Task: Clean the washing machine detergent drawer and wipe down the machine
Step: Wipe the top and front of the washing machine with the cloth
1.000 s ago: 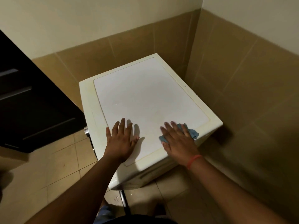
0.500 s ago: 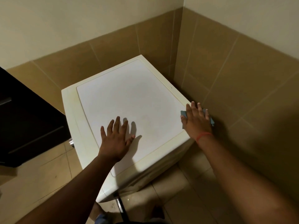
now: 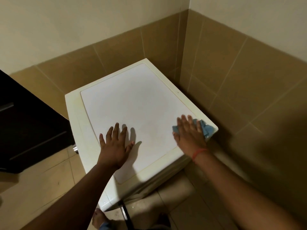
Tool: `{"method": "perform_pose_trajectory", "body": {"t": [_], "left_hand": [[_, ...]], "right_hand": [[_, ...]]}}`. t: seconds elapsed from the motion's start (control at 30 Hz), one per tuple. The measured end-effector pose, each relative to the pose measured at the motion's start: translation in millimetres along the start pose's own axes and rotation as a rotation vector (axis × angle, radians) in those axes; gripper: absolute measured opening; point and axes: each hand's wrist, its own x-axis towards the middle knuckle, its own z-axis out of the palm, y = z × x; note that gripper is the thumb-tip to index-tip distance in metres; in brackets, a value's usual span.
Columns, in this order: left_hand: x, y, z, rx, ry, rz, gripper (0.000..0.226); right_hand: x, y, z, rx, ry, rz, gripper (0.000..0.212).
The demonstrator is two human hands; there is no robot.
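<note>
A white washing machine (image 3: pixel 132 103) stands in a tiled corner, seen from above with its flat top facing me. My left hand (image 3: pixel 114 145) lies flat on the near left part of the top, fingers spread. My right hand (image 3: pixel 189 131) presses a blue cloth (image 3: pixel 206 128) flat against the top at its near right corner, fingers straight; the cloth sticks out on both sides of the hand. The detergent drawer is out of sight from this angle.
Brown tiled walls (image 3: pixel 232 77) close in behind and to the right of the machine. A dark cabinet (image 3: pixel 25 123) stands to the left. A metal knob (image 3: pixel 75 148) juts from the machine's left side. My feet (image 3: pixel 98 218) are on the beige floor tiles below.
My right hand swept the blue cloth from the near middle of the top out to the right edge, and now presses it at the near right corner. The left hand stayed flat in place.
</note>
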Motion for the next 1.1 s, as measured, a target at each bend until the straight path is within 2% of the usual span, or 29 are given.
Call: {"method": "perform_pose_trajectory", "body": {"t": [0.1, 0.17, 0.23, 0.3, 0.4, 0.6, 0.7, 0.83, 0.93, 1.1], "left_hand": [[-2.1, -8.1, -1.9, -0.001, 0.002, -0.020, 0.079], [-4.6, -18.8, -2.8, 0.013, 0.002, -0.038, 0.078], [-8.6, -30.1, -4.5, 0.016, 0.008, -0.055, 0.076], [-14.3, -40.2, -7.5, 0.001, 0.018, -0.082, 0.074], [-25.8, -51.4, -9.2, 0.006, 0.009, -0.122, 0.071], [-45.4, -65.7, -9.8, -0.004, -0.004, -0.180, 0.072], [-56.8, -72.1, -12.4, -0.014, -0.002, -0.193, 0.072], [-68.3, -82.3, -19.8, -0.026, 0.013, -0.201, 0.070], [-77.7, -89.1, -19.0, -0.046, -0.016, -0.234, 0.070], [-97.7, -93.3, -10.9, -0.066, -0.021, -0.250, 0.071]], "right_hand": [[-52.7, -44.5, 3.5, 0.016, -0.018, -0.251, 0.064], [-62.1, -48.5, 5.8, 0.001, -0.015, -0.328, 0.062], [-53.5, -37.7, 6.6, -0.040, 0.031, -0.272, 0.061], [-45.2, -30.0, 3.8, -0.061, 0.038, -0.135, 0.062], [-53.1, -48.3, 4.0, -0.055, 0.012, -0.032, 0.065], [-104.0, -151.2, 10.3, 0.070, -0.038, -0.212, 0.071], [-127.2, -196.9, 13.4, 0.110, -0.095, -0.361, 0.073], [-123.0, -179.0, 13.3, 0.087, -0.026, -0.456, 0.063], [-121.8, -154.7, 20.3, 0.014, -0.038, -0.469, 0.061], [-141.8, -204.8, 25.3, 0.065, -0.100, -0.446, 0.070]]}}
